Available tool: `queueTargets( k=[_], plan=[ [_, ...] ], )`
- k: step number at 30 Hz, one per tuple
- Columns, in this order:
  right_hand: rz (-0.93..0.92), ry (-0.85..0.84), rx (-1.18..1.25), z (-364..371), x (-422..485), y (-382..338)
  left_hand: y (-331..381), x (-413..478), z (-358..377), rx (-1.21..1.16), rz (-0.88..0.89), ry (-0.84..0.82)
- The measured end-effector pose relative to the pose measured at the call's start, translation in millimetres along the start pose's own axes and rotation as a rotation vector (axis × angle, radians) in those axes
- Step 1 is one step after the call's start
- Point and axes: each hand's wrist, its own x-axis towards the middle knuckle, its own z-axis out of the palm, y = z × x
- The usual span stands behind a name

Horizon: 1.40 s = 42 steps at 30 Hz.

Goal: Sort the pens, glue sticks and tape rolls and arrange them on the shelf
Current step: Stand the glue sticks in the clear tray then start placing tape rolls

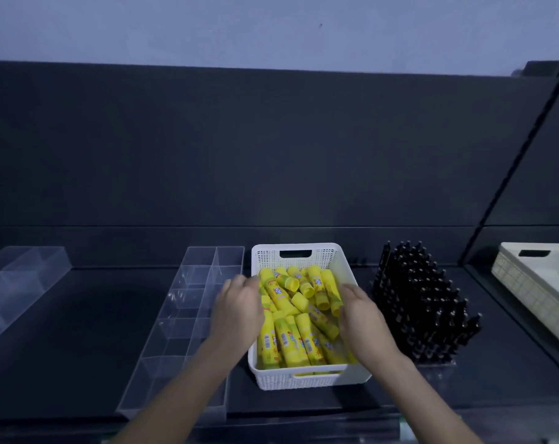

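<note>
A white perforated basket (304,253) stands on the dark shelf, filled with several yellow glue sticks (291,341) lying in a heap. My left hand (238,307) lies on the basket's left rim, fingers bent over its edge toward the sticks. My right hand (363,315) lies on the right rim, its fingers reaching down among the glue sticks. Whether either hand grips a stick or the rim is hidden. Right of the basket, several black pens (422,302) stand upright in a clear holder.
A clear divided organizer (188,312) with several compartments lies left of the basket. Another clear box (18,277) sits at the far left. A beige basket (534,283) stands at the right edge. A dark back panel closes the shelf behind.
</note>
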Motion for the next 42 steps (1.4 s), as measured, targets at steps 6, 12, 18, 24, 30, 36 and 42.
queueTargets(
  k=[6,12,18,24,30,36,42],
  plan=[
    [0.095,-0.184,0.009,18,50,1,41,50,17,-0.165,-0.21,-0.439],
    [0.227,-0.166,-0.003,44,92,1,51,91,46,-0.036,-0.322,-0.44],
    [0.247,-0.087,0.083,52,99,6,41,100,70,-0.186,-0.217,-0.223],
    [0.388,-0.218,0.666,47,105,10,25,114,76,-0.65,-0.541,-0.329],
    [0.399,-0.173,0.743,51,108,8,35,118,68,-0.795,-0.588,-0.403],
    [0.4,-0.146,1.113,35,99,11,34,104,31,-1.191,-0.522,-0.342],
    [0.374,-0.225,1.381,15,90,1,2,83,-3,-1.423,-0.41,-0.33]
  ],
)
